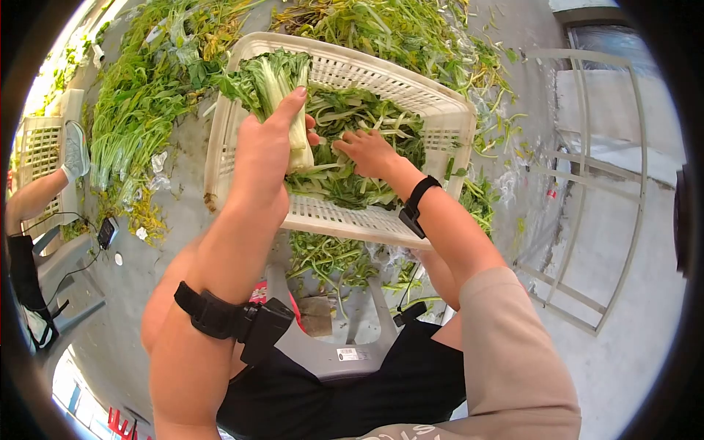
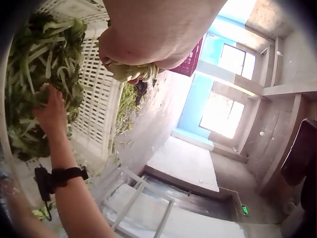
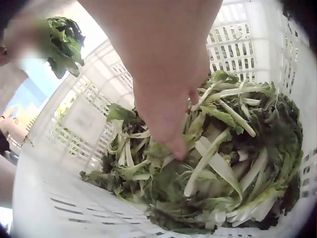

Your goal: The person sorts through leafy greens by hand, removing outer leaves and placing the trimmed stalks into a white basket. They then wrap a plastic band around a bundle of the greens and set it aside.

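My left hand (image 1: pixel 270 136) grips an upright bunch of leafy greens (image 1: pixel 277 77) around its pale stalks, above the left side of a white plastic crate (image 1: pixel 220 158). The cut ends of the stalks (image 2: pixel 130 72) poke out below the hand in the left wrist view. My right hand (image 1: pixel 370 152) reaches down into the crate, its fingers among a heap of loose leafy greens (image 3: pixel 218 168). In the right wrist view the thumb points down onto the leaves and the other fingers are mostly hidden; I cannot tell whether they hold a stalk.
Piles of cut greens (image 1: pixel 139 110) cover the floor left of and behind the crate. A grey plastic stool (image 1: pixel 352 356) stands between my legs. Another person's foot (image 1: pixel 75 150) is at the far left beside another crate (image 1: pixel 40 154). A metal frame (image 1: pixel 638 176) stands at the right.
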The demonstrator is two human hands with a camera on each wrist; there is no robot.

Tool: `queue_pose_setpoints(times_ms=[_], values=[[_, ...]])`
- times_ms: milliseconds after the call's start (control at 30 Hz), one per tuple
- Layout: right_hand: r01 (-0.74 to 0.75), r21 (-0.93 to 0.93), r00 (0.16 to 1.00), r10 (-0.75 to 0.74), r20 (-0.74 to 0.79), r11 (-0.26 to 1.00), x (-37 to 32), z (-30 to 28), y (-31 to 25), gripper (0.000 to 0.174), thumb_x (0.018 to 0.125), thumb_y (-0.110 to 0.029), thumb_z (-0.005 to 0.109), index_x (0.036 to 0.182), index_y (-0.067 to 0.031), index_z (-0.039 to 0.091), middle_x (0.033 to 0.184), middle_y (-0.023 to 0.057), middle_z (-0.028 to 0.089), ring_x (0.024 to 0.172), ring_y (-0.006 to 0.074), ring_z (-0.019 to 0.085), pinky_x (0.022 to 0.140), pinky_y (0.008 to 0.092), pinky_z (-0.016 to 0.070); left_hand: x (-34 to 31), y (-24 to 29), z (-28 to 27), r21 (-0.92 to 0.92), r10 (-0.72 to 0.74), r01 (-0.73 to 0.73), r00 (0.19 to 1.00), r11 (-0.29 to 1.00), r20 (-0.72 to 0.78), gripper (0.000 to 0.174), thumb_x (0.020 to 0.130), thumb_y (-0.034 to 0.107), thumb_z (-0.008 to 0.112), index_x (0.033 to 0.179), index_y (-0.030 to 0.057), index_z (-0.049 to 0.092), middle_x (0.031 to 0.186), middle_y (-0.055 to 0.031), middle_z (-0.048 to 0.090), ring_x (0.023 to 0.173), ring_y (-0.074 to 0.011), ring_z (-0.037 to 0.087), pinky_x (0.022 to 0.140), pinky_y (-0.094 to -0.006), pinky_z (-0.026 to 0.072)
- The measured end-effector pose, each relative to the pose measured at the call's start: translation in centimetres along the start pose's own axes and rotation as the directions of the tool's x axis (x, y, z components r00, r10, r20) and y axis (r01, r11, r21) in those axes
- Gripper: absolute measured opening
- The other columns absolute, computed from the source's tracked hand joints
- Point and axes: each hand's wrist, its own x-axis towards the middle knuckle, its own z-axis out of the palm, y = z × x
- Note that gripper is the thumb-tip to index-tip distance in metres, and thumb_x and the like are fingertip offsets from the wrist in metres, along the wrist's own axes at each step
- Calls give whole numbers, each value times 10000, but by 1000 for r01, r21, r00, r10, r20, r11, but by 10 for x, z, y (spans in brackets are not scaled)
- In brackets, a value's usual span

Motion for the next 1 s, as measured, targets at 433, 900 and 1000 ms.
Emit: queue_pose_setpoints(times_ms=[433, 900, 1000], values=[[61, 178, 997, -68, 34, 982, -44, -20, 15, 442, 855, -31, 609, 1285, -114, 557, 1099, 88, 612, 1101, 289, 595, 920, 459, 455, -2, 4, -3, -8, -3, 3, 999, 1000, 33, 343, 916, 317, 722, 1118, 71, 595, 844, -26, 635, 721, -121, 621, 631, -272, 488], [200, -89, 966, -212, -151, 976, -36, 22, -21, 553, 873, -117, 652, 1400, -87, 488, 1338, 75, 545, 1236, 278, 512, 1057, 451, 390, -5, 0, 2, 21, -15, 14, 999, 1000, 29, 300, 919, 305, 719, 1087, 86, 601, 843, -30, 642, 706, -119, 619, 626, -271, 494], [113, -142, 991, -121, -50, 983, -32, 17, -31, 574, 893, -166, 658, 1430, -104, 464, 1297, 53, 566, 1229, 249, 504, 1068, 466, 365, -4, 0, 0, -3, -15, 15, 1000, 1000, 27, 289, 920, 297, 716, 1082, 86, 604, 838, -29, 642, 704, -118, 618, 633, -271, 496]])
